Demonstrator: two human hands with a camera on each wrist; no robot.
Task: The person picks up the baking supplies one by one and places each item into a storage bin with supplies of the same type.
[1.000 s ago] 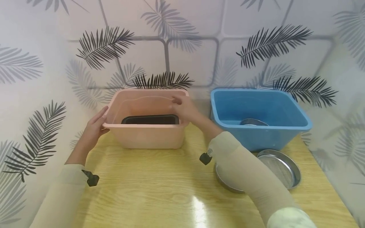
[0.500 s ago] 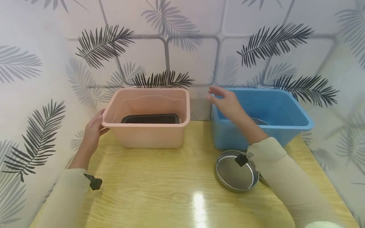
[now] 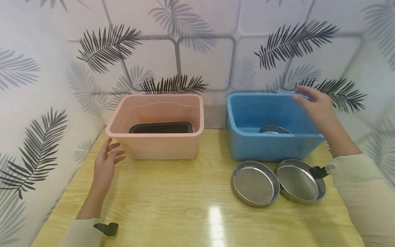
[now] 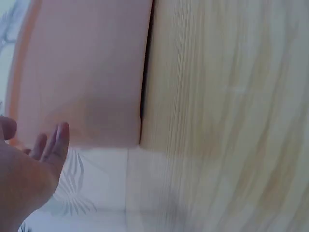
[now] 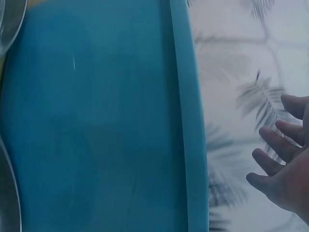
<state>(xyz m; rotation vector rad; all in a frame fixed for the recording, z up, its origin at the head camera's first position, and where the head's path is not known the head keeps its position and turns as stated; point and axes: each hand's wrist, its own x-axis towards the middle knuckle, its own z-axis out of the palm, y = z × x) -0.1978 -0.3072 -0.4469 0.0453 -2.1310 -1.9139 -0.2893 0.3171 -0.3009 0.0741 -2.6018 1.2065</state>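
A pink bin [image 3: 160, 147] stands at the back left with a black tray-like object [image 3: 161, 128] inside it, mostly hidden by the front wall. My left hand [image 3: 104, 166] is just below the bin's left front corner, fingers loosely spread and holding nothing. At the back right stands a blue bin [image 3: 262, 147]; a round metal piece [image 3: 274, 129] shows partly inside it. My right hand [image 3: 319, 106] hovers over the blue bin's right end, fingers spread and holding nothing. In the right wrist view the hand [image 5: 285, 159] is apart from the bin's rim [image 5: 190, 121].
Two round metal sieve-like pans [image 3: 256, 183] lie side by side in front of the blue bin, the right-hand pan [image 3: 300, 181] touching the other. Everything stands on a wooden table [image 3: 160, 199] against a leaf-patterned wall covering [image 3: 206, 65]. A gap separates the bins.
My right hand has moved right, from the pink bin's right rim to above the blue bin's right end. My left hand has let go of the pink bin's left rim and come down slightly.
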